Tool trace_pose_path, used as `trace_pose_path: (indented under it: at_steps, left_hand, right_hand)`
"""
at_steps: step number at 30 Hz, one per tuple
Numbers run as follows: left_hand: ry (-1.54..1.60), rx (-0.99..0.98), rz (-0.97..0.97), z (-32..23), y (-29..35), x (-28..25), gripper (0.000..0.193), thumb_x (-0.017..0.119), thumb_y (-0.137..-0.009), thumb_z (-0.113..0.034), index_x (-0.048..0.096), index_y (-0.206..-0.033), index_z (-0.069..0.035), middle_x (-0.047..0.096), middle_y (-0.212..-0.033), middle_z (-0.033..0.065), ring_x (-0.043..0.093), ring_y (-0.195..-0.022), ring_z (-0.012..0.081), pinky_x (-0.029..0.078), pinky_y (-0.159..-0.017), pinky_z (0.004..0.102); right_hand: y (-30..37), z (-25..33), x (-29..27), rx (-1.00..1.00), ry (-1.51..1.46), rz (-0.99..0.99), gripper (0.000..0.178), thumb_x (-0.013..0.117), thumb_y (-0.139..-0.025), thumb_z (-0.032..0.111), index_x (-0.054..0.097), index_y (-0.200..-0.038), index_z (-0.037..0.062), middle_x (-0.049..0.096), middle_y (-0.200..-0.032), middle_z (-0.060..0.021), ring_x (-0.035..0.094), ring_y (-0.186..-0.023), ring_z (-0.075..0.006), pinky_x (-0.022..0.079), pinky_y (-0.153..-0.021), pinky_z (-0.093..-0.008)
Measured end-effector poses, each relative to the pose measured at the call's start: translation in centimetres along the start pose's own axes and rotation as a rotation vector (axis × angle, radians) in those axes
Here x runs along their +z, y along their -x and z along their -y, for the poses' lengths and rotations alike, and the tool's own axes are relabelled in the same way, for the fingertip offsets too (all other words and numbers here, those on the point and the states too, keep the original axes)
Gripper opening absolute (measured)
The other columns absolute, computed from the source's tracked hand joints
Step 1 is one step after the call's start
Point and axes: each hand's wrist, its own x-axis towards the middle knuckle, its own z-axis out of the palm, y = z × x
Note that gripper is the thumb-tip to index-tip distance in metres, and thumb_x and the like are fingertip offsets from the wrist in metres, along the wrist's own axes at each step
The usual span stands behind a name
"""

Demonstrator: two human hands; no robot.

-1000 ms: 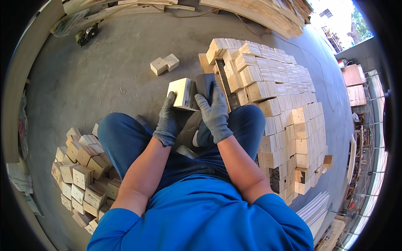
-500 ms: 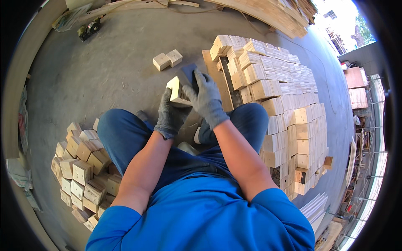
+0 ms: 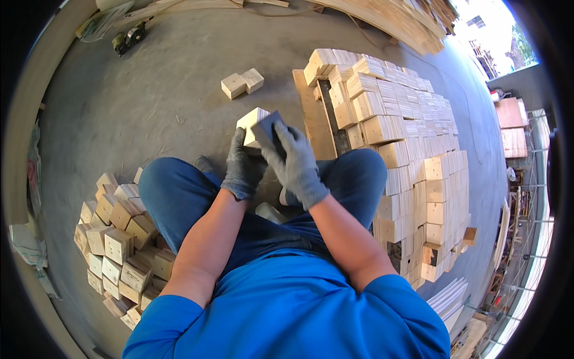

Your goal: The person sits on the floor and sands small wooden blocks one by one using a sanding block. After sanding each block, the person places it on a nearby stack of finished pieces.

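Note:
Between my knees, my left hand, in a grey knit glove, is closed around a pale wooden block and holds it up off the floor. My right hand, gloved alike, grips a dark grey sanding block. The sanding block lies tilted against the right side of the wooden block and covers part of it. The left fingers under the wooden block are partly hidden.
Two wooden blocks lie on the floor ahead. Stacked blocks stand on a pallet at my right; a loose heap of blocks lies at my left. A power tool sits far left, with long boards at the back.
My right hand has brought the sanding block lower and nearer, turning it across the wooden block's right side. My left hand still holds the wooden block in nearly the same place.

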Motion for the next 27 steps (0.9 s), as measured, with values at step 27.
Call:
trace_pose_path:
  at_steps: [27]
  left_hand:
    - [-0.022,0.007,-0.002,0.3,0.0,1.0,0.073,0.065,-0.100,-0.055,0.052,-0.152,-0.006,0.063,-0.144,0.0173,0.061,-0.131,0.0361,0.049,-0.114,0.0544]
  right_hand:
    - [-3.5,-2.8,-1.1,0.054,-0.078,-0.106,0.069,0.078,-0.096,0.035,0.055,-0.149,-0.0021,0.063,-0.131,-0.0303,0.063,-0.119,-0.0461,0.052,-0.102,-0.0478]
